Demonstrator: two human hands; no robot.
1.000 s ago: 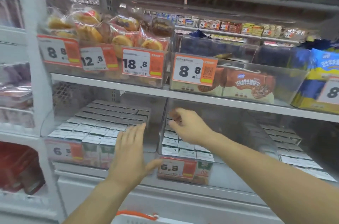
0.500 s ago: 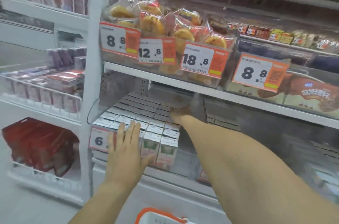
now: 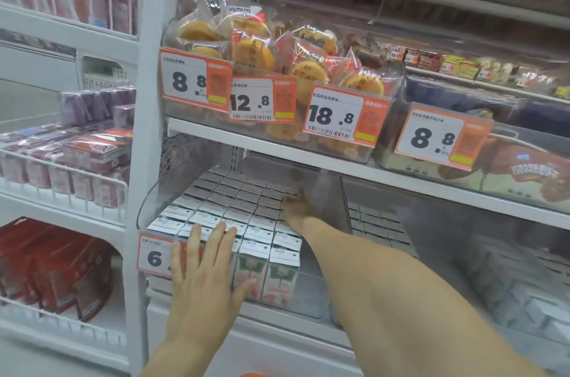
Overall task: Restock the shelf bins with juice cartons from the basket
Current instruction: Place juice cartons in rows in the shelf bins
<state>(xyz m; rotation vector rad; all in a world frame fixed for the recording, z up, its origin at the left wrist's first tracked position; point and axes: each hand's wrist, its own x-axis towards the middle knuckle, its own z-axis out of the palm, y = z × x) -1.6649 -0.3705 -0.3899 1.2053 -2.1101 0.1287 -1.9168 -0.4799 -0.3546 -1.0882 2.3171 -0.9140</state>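
Two hands (image 3: pixel 202 279) (image 3: pixel 297 207), one carton-filled bin (image 3: pixel 308 293).

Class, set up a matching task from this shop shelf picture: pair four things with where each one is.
Things:
1 left hand
2 right hand
3 bagged cakes
4 red boxes

Places:
a far left, lowest rack
b flat against the carton bin's front
c bin on the upper shelf
d deep in the bin, over the juice cartons

Pairs: 1-b, 2-d, 3-c, 4-a

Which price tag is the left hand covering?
The lowest tag, reading 6, on the juice carton bin; the left hand hides its right half. The 8.8, 12.8 and 18.8 tags hang uncovered above.
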